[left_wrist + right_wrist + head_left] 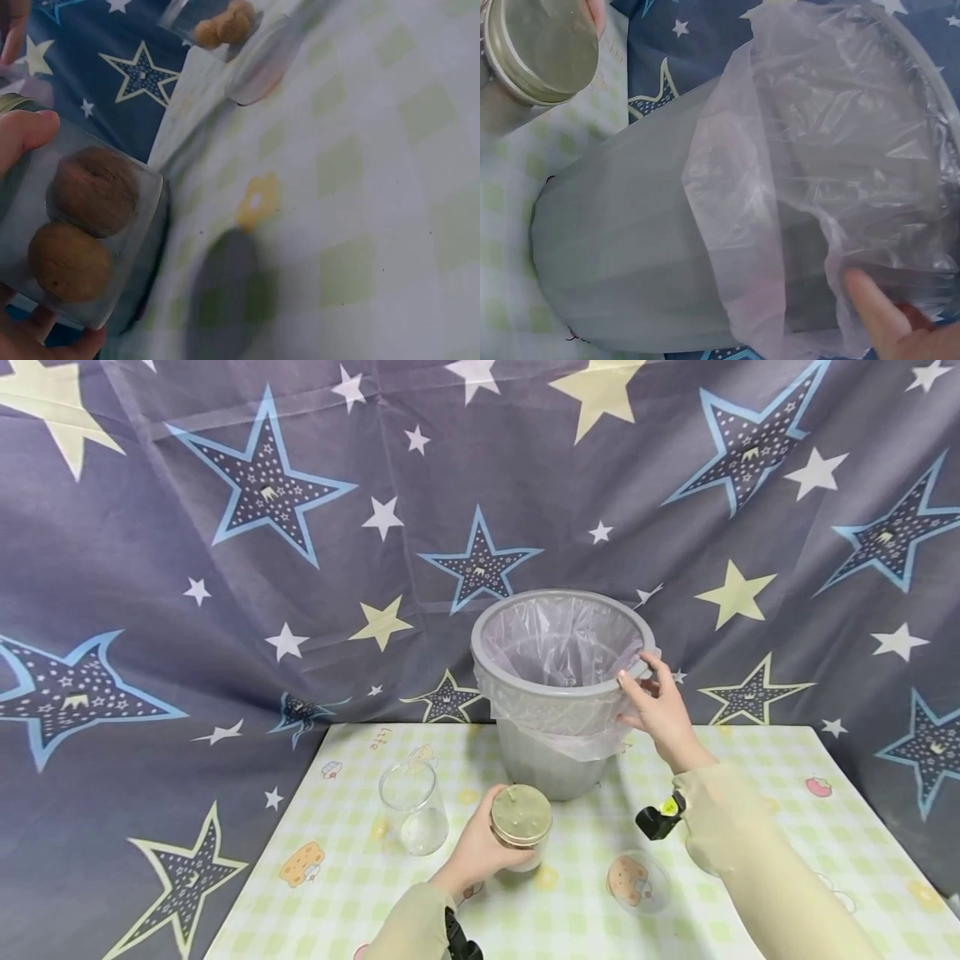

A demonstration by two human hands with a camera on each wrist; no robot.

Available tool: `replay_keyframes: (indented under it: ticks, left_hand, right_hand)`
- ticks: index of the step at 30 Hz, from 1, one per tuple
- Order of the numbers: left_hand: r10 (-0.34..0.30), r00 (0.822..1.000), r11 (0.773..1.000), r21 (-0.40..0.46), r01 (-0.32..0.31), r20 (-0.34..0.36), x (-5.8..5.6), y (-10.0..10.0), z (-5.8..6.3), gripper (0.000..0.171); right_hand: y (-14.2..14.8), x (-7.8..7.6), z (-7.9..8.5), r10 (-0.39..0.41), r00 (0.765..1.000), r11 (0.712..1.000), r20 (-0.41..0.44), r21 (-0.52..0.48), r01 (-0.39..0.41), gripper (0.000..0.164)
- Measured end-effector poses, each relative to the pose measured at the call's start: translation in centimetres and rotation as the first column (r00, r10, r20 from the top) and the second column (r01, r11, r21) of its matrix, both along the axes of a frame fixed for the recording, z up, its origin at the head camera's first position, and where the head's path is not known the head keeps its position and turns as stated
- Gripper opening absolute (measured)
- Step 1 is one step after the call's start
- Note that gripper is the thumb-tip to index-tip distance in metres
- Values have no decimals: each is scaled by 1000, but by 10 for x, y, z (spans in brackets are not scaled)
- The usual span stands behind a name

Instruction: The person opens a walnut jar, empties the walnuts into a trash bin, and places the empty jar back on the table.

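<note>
My left hand [480, 847] grips a clear jar [528, 857] with a gold lid [521, 814], in front of the trash can. Two walnuts [94, 191] show through the jar's wall in the left wrist view. The grey ribbed trash can [551, 764] is lined with a thin, see-through pinkish bag [735, 165] folded over its rim. At the right side of that rim, my right hand [660, 714] holds the can, thumb and fingers at the edge. One finger touches the overhanging bag in the right wrist view. The can's inner bottom is hidden.
An uncovered clear jar [416, 814] stands on the left of the checked tablecloth [337, 860]. A round clear lid [656, 885] lies to the right. Several walnuts in a clear container [217, 22] show in the left wrist view. A star-patterned curtain [300, 610] hangs behind.
</note>
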State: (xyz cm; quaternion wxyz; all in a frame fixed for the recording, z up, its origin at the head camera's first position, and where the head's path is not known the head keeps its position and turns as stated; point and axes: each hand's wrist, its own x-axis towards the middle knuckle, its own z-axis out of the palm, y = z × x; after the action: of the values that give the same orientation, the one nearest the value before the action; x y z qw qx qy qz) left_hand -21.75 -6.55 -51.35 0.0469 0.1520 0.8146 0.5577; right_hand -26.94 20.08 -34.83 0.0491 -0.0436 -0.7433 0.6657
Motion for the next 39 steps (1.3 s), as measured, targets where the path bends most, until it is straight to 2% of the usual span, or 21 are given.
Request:
replay_keyframes:
  ticks: [3, 6, 10, 14, 19, 23, 26, 30, 32, 35, 39]
  left_hand:
    - [-1, 1000, 1000, -7, 1, -8, 2, -2, 4, 97]
    - [3, 1000, 1000, -18, -3, -18, 4, -3, 8, 99]
    - [9, 999, 999, -48, -11, -44, 8, -5, 12, 102]
    - [20, 999, 994, -103, -24, -40, 12, -7, 15, 103]
    - [43, 999, 988, -144, -47, -33, 17, -7, 20, 99]
    - [30, 999, 989, -145, -35, -41, 19, -7, 23, 98]
    - [17, 998, 989, -148, -25, -56, 21, -8, 25, 97]
    - [16, 996, 986, -166, -31, -87, 23, -7, 28, 95]
    - [19, 994, 980, -194, -40, -110, 25, -6, 31, 94]
    - [16, 986, 962, -265, -61, -167, 28, -3, 34, 92]
    - [0, 966, 930, -354, -95, -260, 31, 1, 37, 91]
  right_hand:
    - [1, 7, 0, -30, 1000, 999, -4, 24, 30, 73]
    - [-1, 16, -3, -105, 994, 993, -43, 48, 107, 74]
    - [-7, 30, -9, -149, 971, 976, -186, 128, 175, 66]
    - [-16, 48, -17, -53, 947, 951, -316, 274, 144, 56]
    - [-29, 68, -31, 144, 923, 905, -357, 426, 23, 53]
    - [-37, 76, -40, 250, 903, 847, -351, 530, -28, 51]
    - [-41, 80, -47, 318, 893, 791, -318, 608, -65, 52]
    - [-45, 83, -59, 380, 898, 709, -222, 693, -129, 56]
    - [-47, 85, -64, 394, 902, 680, -176, 716, -158, 58]
    - [-52, 87, -70, 400, 906, 657, -137, 732, -179, 62]
    - [-60, 89, -75, 401, 908, 633, -123, 754, -177, 67]
